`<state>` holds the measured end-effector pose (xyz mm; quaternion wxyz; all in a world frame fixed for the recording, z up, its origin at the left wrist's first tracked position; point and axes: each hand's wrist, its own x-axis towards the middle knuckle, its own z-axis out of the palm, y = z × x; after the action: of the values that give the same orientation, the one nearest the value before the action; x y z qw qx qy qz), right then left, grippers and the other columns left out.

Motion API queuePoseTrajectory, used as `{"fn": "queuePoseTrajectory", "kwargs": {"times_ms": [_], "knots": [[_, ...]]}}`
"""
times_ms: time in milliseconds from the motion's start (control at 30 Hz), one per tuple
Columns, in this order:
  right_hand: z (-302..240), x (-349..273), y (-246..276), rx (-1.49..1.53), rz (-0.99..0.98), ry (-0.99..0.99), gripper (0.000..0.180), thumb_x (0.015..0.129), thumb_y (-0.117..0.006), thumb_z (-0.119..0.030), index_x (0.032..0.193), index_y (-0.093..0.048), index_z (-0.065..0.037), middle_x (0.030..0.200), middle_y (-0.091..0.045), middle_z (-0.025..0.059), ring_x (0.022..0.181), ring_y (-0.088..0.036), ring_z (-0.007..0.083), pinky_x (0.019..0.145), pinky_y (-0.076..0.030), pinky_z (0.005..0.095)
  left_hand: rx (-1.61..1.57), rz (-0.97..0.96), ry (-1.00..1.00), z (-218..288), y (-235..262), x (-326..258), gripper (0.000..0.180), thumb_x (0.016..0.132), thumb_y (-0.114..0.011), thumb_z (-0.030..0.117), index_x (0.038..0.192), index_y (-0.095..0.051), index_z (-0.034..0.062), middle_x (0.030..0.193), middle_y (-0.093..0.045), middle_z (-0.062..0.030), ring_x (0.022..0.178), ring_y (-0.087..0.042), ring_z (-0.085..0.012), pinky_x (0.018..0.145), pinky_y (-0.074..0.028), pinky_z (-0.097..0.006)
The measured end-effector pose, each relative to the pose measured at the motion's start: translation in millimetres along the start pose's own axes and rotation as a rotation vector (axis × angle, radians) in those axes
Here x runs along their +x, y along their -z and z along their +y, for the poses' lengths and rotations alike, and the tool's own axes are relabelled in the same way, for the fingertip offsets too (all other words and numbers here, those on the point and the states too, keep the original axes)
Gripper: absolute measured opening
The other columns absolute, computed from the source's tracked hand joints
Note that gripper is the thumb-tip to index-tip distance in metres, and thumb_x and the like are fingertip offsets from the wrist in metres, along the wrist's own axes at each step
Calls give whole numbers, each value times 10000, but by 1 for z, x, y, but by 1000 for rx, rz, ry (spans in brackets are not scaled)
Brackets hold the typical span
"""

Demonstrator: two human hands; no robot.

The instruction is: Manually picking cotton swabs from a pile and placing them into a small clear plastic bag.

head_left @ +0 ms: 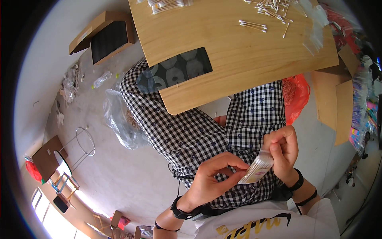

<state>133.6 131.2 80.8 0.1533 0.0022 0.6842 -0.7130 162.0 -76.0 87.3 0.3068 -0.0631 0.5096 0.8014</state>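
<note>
Over my lap I hold a small transparent bag of cotton swabs (258, 169) between both hands. The bag is tilted, with white swab tips showing and a printed label at its lower part. My left hand (213, 177) pinches the bag's lower left edge between thumb and fingers. My right hand (283, 150) is closed on the bag's upper end, its fingers curled. On the wooden table (238, 67) lie a few loose cotton swabs (253, 26) in a row, and a bigger pile of swabs (274, 8) lies at its far edge.
More packed swabs (169, 4) lie at the table's far left. Empty plastic bags (316, 34) lie at its right side. A dark patterned sheet (181, 68) is at the near left edge. Cardboard boxes (336, 105), a red bag (296, 97) and a transparent bag (123, 119) stand around my legs.
</note>
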Motion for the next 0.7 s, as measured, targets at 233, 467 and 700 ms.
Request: {"fn": "queuePoseTrajectory", "kwargs": {"times_ms": [233,467,700], "knots": [[1,7,-2,26,1,217,130,938,-496,-69,994,-391,-16,746,-501,70,554,-449,84,507,-380,213,-28,33,-12,7,-5,4,293,757,-702,-67,1037,-630,-14,1014,-614,-98,915,-615,-155,766,-536,-258],[0,12,-3,-59,57,302,210,959,-496,-214,990,-398,-31,669,-464,51,514,-394,96,467,-365,239,315,135,-165,13,-12,8,339,670,-764,-37,984,-645,4,911,-654,-94,809,-638,-170,672,-520,-260],[-7,21,5,-336,-106,454,199,891,-600,-149,995,-523,2,768,-547,93,661,-513,174,597,-421,296,609,356,-496,14,-3,10,359,601,-743,-74,939,-662,13,891,-649,-108,735,-629,-186,613,-506,-269]]}}
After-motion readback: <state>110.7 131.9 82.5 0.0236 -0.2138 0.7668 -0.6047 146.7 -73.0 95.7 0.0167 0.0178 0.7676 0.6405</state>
